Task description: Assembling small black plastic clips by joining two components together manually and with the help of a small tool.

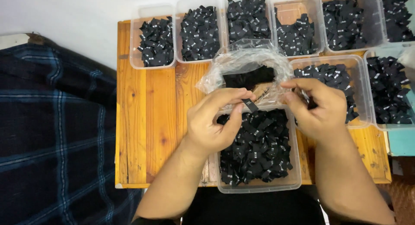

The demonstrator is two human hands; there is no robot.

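My left hand [218, 119] pinches a small black fabric label [250, 105] between thumb and fingers, above a clear plastic tub [259, 187] full of black labels. My right hand [320, 106] grips the edge of a crumpled clear plastic bag [242, 62] that holds more black labels, and a dark label shows between its fingers. Both hands hover over the near tub, close together.
Several clear tubs of black labels line the back of the wooden table [147, 121], among them one at the far left [153, 43] and one at the right [341, 78]. A dark plaid cloth [52, 134] lies to the left.
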